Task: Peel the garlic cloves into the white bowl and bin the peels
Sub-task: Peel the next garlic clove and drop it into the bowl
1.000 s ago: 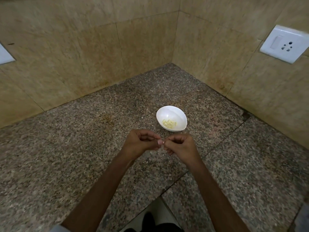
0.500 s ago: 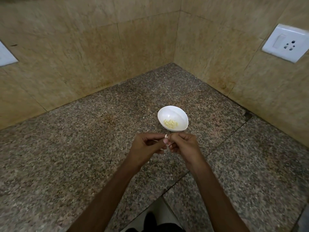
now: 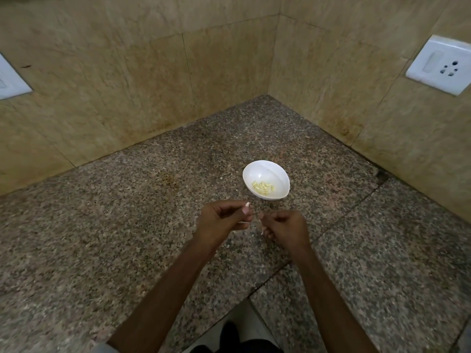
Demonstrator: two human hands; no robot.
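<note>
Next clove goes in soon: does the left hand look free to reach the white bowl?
Probably yes: the white bowl sits just beyond the left hand, only bare counter between them.

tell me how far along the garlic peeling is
Done: several peeled yellowish garlic cloves lie in the white oval bowl. In hand: the left hand pinches a small pale piece, clove or peel, I cannot tell; the curled right hand seems to hold a pale sliver. Left: finishing this clove, then binning the peels; no bin is in view.
</note>
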